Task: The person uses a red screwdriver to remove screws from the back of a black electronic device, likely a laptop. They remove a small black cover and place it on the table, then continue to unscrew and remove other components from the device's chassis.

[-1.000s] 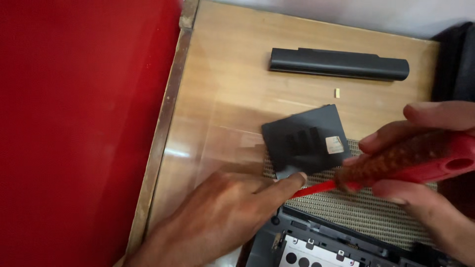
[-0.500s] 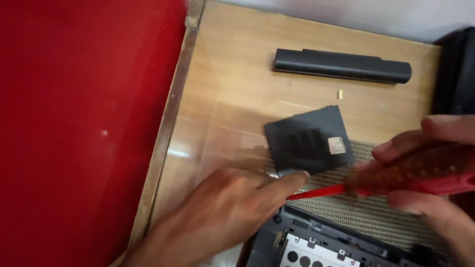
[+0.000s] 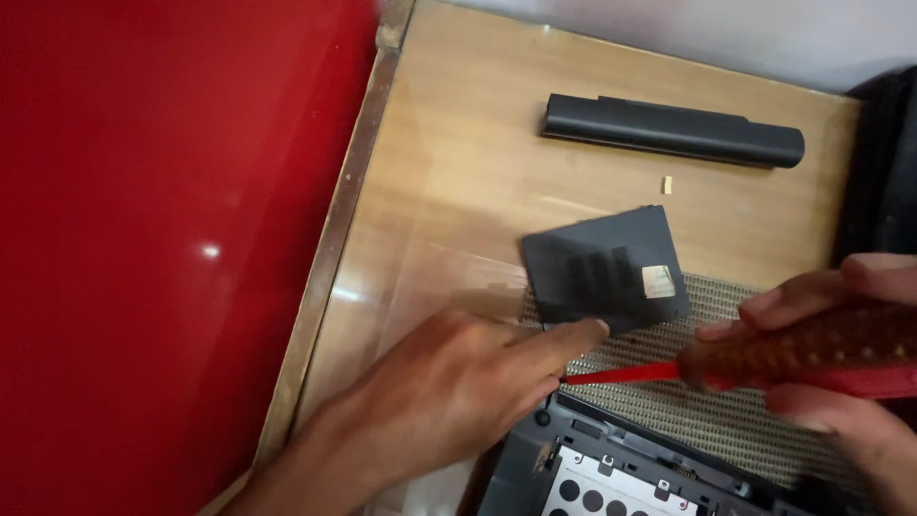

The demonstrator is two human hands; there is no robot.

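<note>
My red screwdriver [image 3: 764, 368] lies nearly level above the corner of the opened dark laptop base [image 3: 611, 468], its tip at the fingertip of my left hand [image 3: 458, 392]. My right hand [image 3: 841, 354] is wrapped tight around the handle. My left hand rests flat, its forefinger stretched toward the tip, holding nothing. A woven mat [image 3: 707, 411] lies under the laptop. Just beyond sits a dark cover panel [image 3: 602, 268], and farther off a long black battery [image 3: 673, 131] on the wooden table [image 3: 458, 172].

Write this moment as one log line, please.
left hand: fingertip at screwdriver tip | right hand: grips red screwdriver | laptop: open underside
</note>
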